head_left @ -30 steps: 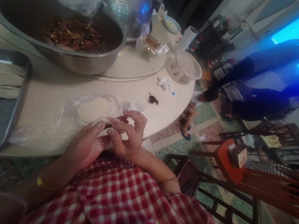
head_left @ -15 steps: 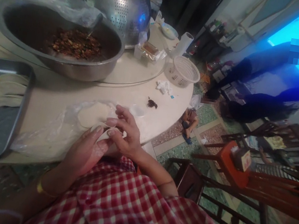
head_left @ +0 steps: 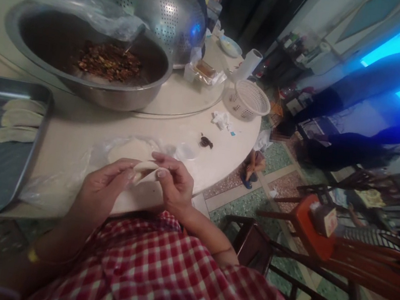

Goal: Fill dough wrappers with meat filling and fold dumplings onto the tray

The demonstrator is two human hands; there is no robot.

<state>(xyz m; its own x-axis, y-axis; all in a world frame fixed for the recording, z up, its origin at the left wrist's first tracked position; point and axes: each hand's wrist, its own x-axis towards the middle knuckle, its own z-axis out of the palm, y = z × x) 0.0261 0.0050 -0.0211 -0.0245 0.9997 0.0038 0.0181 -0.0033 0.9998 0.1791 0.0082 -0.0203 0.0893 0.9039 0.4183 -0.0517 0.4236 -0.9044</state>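
Observation:
A folded dumpling [head_left: 145, 167] is held between my two hands above the table's front edge. My left hand [head_left: 104, 186] pinches its left end with thumb and fingers. At its right end, my right hand [head_left: 175, 182] is closed, thumb on the near side and fingers behind. Just beyond my hands, pale round dough wrappers [head_left: 130, 150] lie on a clear plastic bag [head_left: 55, 183]. To the left, finished dumplings [head_left: 22, 118] lie in a row in a metal tray [head_left: 48, 112]. A steel bowl [head_left: 117, 97] holds dark chopped filling [head_left: 108, 61] with a utensil handle sticking out.
Behind the bowl leans a perforated steel colander [head_left: 167, 19]. A white plastic basket [head_left: 248, 99], crumpled tissue [head_left: 221, 119] and a small dark item [head_left: 206, 142] are on the table's right side. Wooden chairs [head_left: 309, 226] stand on the right; people are in the background.
My left hand has shifted from cupping under the dumpling to pinching its left end. My hands are now farther apart, and the dumpling is stretched between them. The view has shifted slightly.

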